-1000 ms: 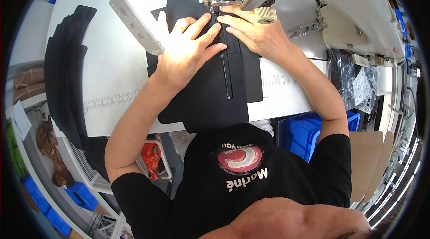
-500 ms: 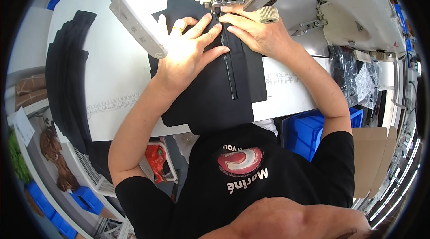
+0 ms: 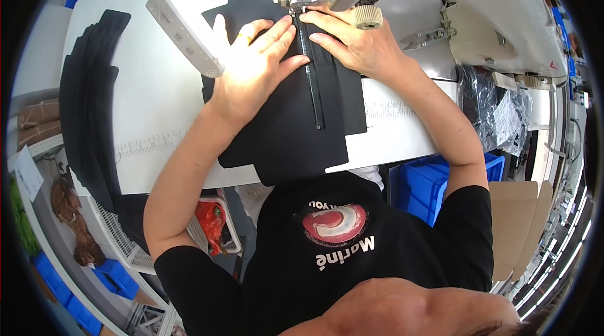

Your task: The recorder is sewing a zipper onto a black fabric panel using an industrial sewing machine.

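Observation:
My left hand point(image 3: 250, 62) lies on a dark fabric piece point(image 3: 274, 142) with fingers spread, just left of a long zipper point(image 3: 311, 94) sewn or set lengthwise in it. My right hand point(image 3: 358, 43) rests right of the zipper, fingers stretched toward the presser foot point(image 3: 297, 7), partly behind a knurled knob point(image 3: 369, 17). Both hands press the fabric flat under the sewing machine point(image 3: 491, 18). The zipper's top runs under the foot; whether the needle is down is too small to tell. A white lamp point(image 3: 181, 28) on a blue hose hangs beside my left hand.
A long stack of dark fabric point(image 3: 88, 109) drapes over the white table point(image 3: 151, 169) at left. Plastic-wrapped goods point(image 3: 487, 109) lie at right. Below are blue crates point(image 3: 415, 185), a cardboard box point(image 3: 513, 229) and a white basket point(image 3: 228, 226) with a red bag point(image 3: 209, 223).
The fabric and zipper have shifted slightly away from my body, toward the presser foot, with both hands still flat on them. The view has also shifted a little.

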A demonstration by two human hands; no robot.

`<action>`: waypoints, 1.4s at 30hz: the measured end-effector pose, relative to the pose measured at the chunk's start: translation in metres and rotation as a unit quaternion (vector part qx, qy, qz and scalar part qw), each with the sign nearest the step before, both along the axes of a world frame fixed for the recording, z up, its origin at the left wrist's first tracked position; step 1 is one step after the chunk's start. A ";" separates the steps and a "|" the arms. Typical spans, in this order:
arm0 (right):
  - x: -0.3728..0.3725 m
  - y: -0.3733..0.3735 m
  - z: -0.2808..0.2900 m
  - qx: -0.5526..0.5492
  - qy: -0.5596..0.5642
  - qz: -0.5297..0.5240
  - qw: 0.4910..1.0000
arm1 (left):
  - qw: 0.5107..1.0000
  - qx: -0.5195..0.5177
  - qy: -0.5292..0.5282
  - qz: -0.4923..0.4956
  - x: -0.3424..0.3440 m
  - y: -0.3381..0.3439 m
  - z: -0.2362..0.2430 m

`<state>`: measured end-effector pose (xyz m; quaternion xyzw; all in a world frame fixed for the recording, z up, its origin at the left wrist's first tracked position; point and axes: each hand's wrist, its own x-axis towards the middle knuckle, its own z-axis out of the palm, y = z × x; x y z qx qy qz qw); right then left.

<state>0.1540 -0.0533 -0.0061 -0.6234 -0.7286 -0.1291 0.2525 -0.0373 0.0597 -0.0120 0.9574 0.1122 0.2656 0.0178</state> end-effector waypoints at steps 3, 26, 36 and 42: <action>-0.005 -0.003 0.001 -0.005 -0.008 -0.007 1.000 | 0.999 -0.039 -0.005 -0.016 -0.002 0.009 0.000; -0.022 -0.002 -0.002 0.016 -0.070 -0.060 0.996 | 0.992 0.042 -0.046 -0.111 -0.003 0.055 0.000; -0.010 -0.003 -0.001 0.022 -0.037 -0.015 0.999 | 0.998 0.006 -0.060 -0.008 0.001 0.009 -0.001; -0.005 -0.007 0.005 0.086 0.003 0.023 0.996 | 0.997 0.006 -0.062 -0.035 -0.001 0.007 0.003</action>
